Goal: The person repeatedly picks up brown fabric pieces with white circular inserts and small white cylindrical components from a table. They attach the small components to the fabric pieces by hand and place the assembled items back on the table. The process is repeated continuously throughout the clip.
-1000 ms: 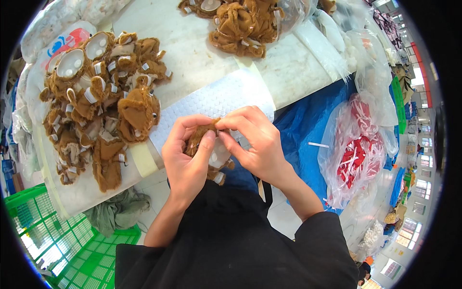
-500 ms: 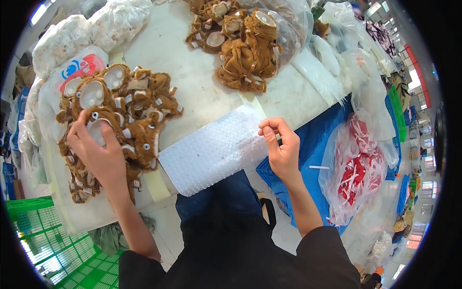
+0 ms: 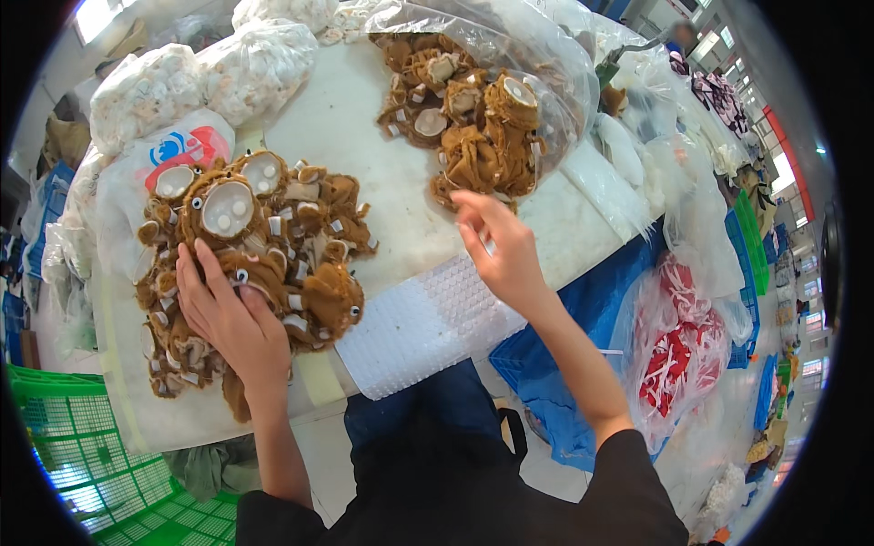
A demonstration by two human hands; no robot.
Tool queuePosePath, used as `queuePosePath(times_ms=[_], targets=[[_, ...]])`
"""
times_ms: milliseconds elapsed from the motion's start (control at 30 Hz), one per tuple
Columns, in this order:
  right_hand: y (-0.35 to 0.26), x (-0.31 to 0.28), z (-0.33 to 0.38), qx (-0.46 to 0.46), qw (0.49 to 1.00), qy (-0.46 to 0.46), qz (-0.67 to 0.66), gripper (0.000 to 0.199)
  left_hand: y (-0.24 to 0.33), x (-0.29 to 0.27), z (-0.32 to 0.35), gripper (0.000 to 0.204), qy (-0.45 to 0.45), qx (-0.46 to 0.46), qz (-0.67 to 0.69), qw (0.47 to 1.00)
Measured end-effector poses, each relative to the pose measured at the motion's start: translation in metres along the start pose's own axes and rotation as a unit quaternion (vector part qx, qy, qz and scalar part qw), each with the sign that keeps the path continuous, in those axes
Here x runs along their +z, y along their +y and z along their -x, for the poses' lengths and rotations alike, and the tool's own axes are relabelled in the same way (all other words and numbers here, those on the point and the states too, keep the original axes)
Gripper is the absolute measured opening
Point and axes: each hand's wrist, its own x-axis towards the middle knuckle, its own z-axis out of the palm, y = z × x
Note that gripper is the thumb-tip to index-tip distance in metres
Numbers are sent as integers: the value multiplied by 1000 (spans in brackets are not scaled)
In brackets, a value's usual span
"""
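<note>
My left hand (image 3: 235, 326) lies on a heap of brown plush animal pieces (image 3: 319, 196) at the left of the table, fingers stretched out and thumb apart. Under it is a plush piece with an eye (image 3: 242, 276); its white round part is mostly covered. Beside that, another piece shows a clear-white disc (image 3: 228, 209). My right hand (image 3: 505, 255) reaches to the near edge of a second brown plush pile (image 3: 482, 159), fingers partly bent, thumb apart. Nothing shows in its grasp. Below it, a bubble-textured white sheet (image 3: 419, 318) overhangs the table's near edge.
White-filled plastic bags (image 3: 255, 73) stand at the far left of the pale table (image 3: 337, 105). A clear bag (image 3: 569, 91) wraps the far pile. A green plastic crate (image 3: 82, 437) sits lower left. At right lie a blue sheet (image 3: 583, 318) and a bag of red-and-white pieces (image 3: 674, 355).
My right hand has moved up and left from the white sheet to the far plush pile. My left hand has flattened onto the near heap. The view has shifted slightly.
</note>
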Motion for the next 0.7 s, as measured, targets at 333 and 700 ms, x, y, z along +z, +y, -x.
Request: queuePosePath(times_ms=[333,700], targets=[[82,93,-185,-52,889,-134,434,32,14,4,19,69,-68,-1,-26,997],[56,68,-174,13,981,-155,118,25,36,-29,43,55,-89,140,127,978]])
